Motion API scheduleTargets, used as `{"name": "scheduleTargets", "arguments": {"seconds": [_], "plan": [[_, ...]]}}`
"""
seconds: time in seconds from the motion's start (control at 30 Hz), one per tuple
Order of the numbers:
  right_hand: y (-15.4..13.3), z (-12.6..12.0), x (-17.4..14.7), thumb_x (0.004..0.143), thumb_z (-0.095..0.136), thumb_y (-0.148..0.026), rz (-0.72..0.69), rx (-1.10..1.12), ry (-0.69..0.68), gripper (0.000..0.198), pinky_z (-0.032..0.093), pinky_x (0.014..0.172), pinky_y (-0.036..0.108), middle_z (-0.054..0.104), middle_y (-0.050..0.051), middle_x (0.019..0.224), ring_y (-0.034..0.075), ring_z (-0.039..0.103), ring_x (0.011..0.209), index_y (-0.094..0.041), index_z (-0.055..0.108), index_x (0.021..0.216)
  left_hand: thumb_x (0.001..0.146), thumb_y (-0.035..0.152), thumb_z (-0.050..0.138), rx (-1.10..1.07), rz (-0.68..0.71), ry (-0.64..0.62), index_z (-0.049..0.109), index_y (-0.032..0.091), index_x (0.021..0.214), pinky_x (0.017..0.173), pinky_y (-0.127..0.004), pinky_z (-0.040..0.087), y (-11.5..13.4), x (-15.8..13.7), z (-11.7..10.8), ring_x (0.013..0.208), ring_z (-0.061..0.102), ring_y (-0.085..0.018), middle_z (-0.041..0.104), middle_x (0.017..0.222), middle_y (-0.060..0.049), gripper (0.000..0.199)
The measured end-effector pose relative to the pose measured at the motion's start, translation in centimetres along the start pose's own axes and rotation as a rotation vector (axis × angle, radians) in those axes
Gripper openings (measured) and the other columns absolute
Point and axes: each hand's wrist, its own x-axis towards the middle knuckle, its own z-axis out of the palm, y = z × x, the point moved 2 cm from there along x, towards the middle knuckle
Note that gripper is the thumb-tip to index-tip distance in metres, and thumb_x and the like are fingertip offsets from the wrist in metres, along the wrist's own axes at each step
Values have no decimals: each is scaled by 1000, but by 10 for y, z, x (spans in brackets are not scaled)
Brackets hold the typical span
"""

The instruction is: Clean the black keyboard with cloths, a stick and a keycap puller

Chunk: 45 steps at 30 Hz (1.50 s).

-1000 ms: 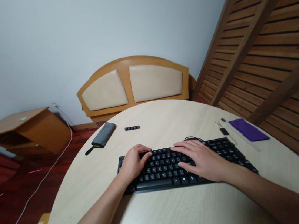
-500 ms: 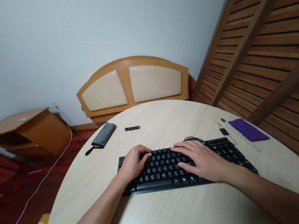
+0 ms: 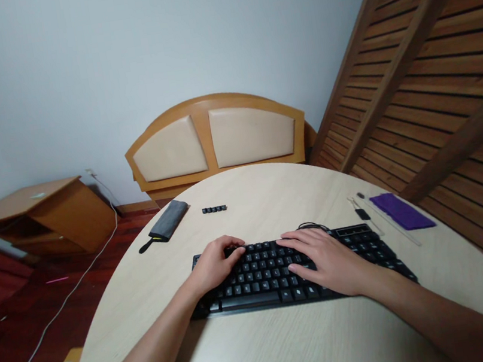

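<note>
A black keyboard (image 3: 255,275) lies on the round pale table (image 3: 289,349), its long space bar along the edge closest to me. My left hand (image 3: 216,263) rests over its left part, fingers bent forward across the upper keys and the thumb apart from them. Over the right-middle keys lies my right hand (image 3: 321,260), palm down with fingers stretched and the thumb spread. Neither hand is closed around anything. Both cover some of the keys. Past the keyboard sits a short row of several loose black keycaps (image 3: 214,209).
At the table's left edge is a grey cloth pouch (image 3: 169,221) with a black loop. To the right lie a small black-handled wire tool (image 3: 361,213), a thin brush (image 3: 390,219) and a folded purple cloth (image 3: 403,211). A coiled black cable (image 3: 311,224) sits behind the keyboard.
The view has shifted very slightly. Both hands stay on the keyboard in nearly the same pose, and the objects on the table keep their places.
</note>
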Motion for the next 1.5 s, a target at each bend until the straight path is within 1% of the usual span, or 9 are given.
{"name": "scheduleTargets", "arguments": {"seconds": [0.1,0.3,0.43,0.63,0.83,1.0,1.2,1.37,1.5], "plan": [[-1,-1,0,96,56,-44,2,6,1,45,42,107,53,61,9,139,29,56,126,-27,57,139,94,43,56,-3,-23,36,73,21,105,86,-35,56,-7,8,-12,95,71,-23,77,103,-6,30],[0,0,-1,96,57,-43,6,6,4,46,42,108,52,61,10,140,29,56,126,-26,57,139,91,36,56,366,-169,292,69,16,114,85,-35,55,-57,41,-60,90,70,-23,73,111,-11,33],[0,-1,-1,96,57,-43,5,9,0,46,42,108,52,61,9,140,28,56,125,-27,57,139,92,32,58,481,-242,321,65,18,125,86,-35,53,-84,58,-80,91,70,-23,69,119,-12,37],[-1,-2,-1,96,56,-43,4,4,-4,46,42,107,53,61,8,140,29,56,125,-28,56,140,93,31,60,582,-247,276,62,26,133,86,-30,51,-93,74,-78,103,67,-24,66,127,-9,40],[0,-1,-1,96,56,-43,-2,2,-5,46,42,107,52,61,9,140,29,55,126,-27,56,140,94,32,55,623,-261,309,72,25,117,86,-35,52,-94,79,-72,108,65,-30,69,121,-11,29],[-2,-2,-1,97,56,-43,-4,-9,-6,46,42,107,51,61,9,140,28,56,126,-25,56,139,93,31,53,590,-258,316,74,20,109,90,-35,50,-96,57,-74,105,67,-29,72,114,-12,28],[-1,-1,-1,96,57,-42,-13,3,21,45,43,107,53,62,10,138,29,57,125,-27,57,139,92,44,51,454,-250,276,72,18,110,84,-35,56,-84,-4,-89,92,72,-26,76,107,-10,38],[2,2,-1,97,56,-44,-27,7,37,48,44,106,54,63,8,137,29,58,124,-31,55,143,87,59,57,84,-178,279,72,18,108,92,-40,56,-67,-48,-89,102,70,-28,75,113,-10,49],[3,2,-1,96,57,-44,-31,5,40,49,44,105,55,63,8,138,30,58,124,-32,54,144,86,60,62,-9,-152,199,74,21,102,94,-42,56,-59,-59,-82,104,69,-29,76,108,-9,44]]}}
